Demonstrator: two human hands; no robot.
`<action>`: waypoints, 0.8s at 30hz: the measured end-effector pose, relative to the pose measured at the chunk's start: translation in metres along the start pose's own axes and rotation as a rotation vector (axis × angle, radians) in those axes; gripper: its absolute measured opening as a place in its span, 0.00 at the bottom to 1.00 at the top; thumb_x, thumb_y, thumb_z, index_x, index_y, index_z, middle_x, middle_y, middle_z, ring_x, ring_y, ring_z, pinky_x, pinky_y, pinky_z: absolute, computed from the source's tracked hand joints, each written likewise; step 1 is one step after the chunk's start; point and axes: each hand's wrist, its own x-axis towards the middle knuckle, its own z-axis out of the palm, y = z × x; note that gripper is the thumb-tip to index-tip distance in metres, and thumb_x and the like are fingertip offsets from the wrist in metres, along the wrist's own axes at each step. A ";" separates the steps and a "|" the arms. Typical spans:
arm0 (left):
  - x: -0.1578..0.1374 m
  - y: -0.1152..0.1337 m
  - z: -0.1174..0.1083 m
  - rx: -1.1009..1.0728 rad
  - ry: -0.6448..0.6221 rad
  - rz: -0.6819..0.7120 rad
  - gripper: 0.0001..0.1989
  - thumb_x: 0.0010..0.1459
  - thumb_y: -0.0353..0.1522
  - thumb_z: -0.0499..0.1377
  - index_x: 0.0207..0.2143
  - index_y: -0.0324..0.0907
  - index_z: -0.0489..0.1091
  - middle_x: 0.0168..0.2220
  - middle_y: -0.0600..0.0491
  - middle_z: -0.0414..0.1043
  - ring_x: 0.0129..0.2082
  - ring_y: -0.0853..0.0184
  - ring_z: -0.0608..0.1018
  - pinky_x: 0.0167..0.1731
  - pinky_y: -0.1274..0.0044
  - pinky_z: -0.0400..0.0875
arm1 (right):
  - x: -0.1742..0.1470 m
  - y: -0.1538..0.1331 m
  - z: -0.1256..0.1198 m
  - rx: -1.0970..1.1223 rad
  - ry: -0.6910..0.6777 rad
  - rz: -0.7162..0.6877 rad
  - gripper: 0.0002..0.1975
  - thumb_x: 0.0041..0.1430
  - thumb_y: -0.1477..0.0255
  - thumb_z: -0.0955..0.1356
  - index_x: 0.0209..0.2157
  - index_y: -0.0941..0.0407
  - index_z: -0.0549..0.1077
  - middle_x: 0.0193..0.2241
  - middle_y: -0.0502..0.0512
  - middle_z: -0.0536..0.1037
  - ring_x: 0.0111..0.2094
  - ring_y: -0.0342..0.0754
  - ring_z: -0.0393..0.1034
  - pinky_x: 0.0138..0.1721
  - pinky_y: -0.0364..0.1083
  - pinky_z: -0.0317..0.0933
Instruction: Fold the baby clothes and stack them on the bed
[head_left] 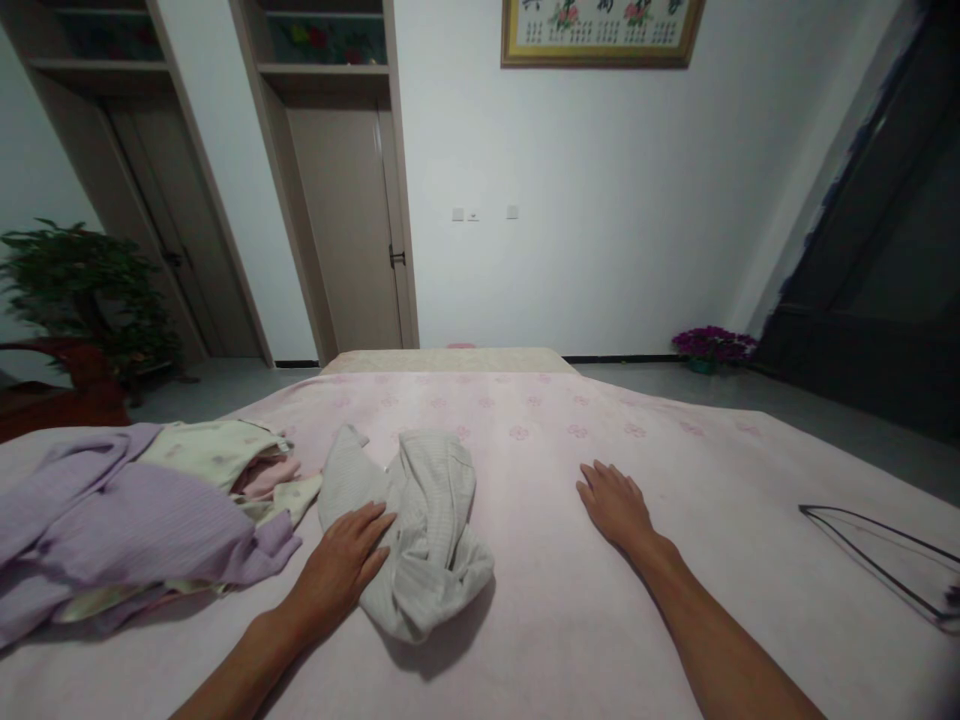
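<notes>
Though rumpled — garment under left grip.

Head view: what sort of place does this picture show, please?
Probably a living room or another room in a home: a framed picture hangs on the white wall, a leafy plant stands near a brown door, and clothes lie on a pink flowered cloth.

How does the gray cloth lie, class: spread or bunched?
Bunched: the gray cloth sits in a creased heap, the left hand on it.
</notes>
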 end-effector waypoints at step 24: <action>-0.001 0.000 0.001 -0.007 0.024 -0.012 0.21 0.69 0.42 0.52 0.60 0.48 0.68 0.60 0.49 0.70 0.59 0.58 0.72 0.59 0.64 0.69 | 0.002 0.002 0.004 0.000 0.003 -0.005 0.26 0.71 0.62 0.56 0.65 0.56 0.63 0.67 0.62 0.61 0.68 0.61 0.51 0.66 0.61 0.44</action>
